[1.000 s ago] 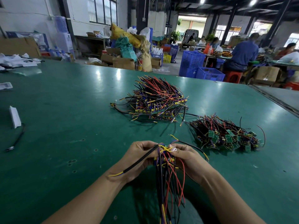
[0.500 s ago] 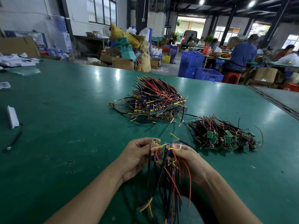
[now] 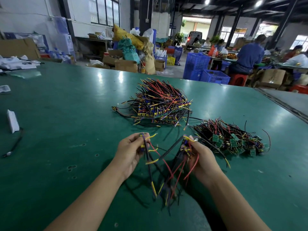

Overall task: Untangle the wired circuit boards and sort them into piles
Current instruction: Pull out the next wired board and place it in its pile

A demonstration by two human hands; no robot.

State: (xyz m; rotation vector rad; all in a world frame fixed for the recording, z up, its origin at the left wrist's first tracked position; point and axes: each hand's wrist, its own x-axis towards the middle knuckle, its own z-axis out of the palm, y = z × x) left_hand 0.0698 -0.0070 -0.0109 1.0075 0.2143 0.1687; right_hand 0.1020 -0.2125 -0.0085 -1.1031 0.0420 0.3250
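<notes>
My left hand (image 3: 130, 151) pinches one wired circuit board (image 3: 144, 144) whose black, red and yellow wires hang down. My right hand (image 3: 202, 160) grips a small bundle of wired boards (image 3: 185, 147), its wires dangling and still crossing those of the left board. Both hands hover above the green table (image 3: 66, 130), a hand's width apart. Beyond them lies a large pile of blue-and-yellow boards (image 3: 162, 105). To the right lies a smaller pile of green boards (image 3: 233, 140).
A white folded paper (image 3: 12, 120) and a black cable (image 3: 14, 144) lie at the table's left. Papers and plastic sit at the far left edge. Behind the table are cardboard boxes, blue crates (image 3: 215, 76) and seated people at other tables.
My hands have moved apart. The left hand has drawn one board away to the left out of the bundle, and the wires now spread between the two hands.
</notes>
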